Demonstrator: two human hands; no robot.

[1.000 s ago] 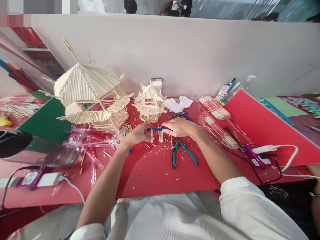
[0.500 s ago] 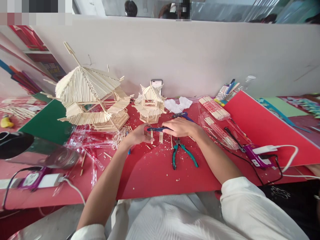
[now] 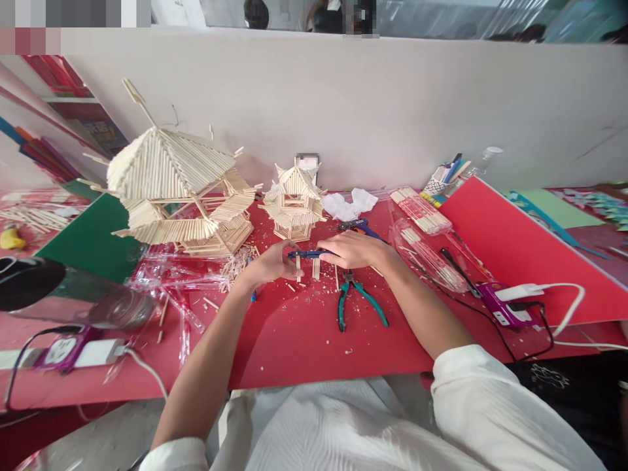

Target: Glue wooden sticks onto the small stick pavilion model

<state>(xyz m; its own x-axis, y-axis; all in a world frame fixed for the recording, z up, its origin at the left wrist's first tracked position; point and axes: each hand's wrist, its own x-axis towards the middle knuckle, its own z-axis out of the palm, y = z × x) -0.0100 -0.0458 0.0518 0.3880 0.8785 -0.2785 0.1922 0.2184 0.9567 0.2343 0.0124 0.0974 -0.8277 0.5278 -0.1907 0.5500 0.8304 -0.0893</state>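
Observation:
My left hand is curled, thumb and fingers closed about a short wooden stick. A slim dark blue tool, its exact kind unclear, is gripped in my right hand and reaches across to the left fingertips. Just below it, between my hands, lie a few short sticks side by side. Pliers with teal handles rest spread on the red table, below my right hand. Beyond my hands stand a small stick-built pavilion and, to the left, a larger one.
Packs of sticks and a purple power socket with cables lie right, beside a leaning red board. A blue-and-black tool lies behind my right hand. Left are plastic wrapping and a large bottle.
The view shifts slightly. Both hands, the stick and the blue tool keep practically the same position.

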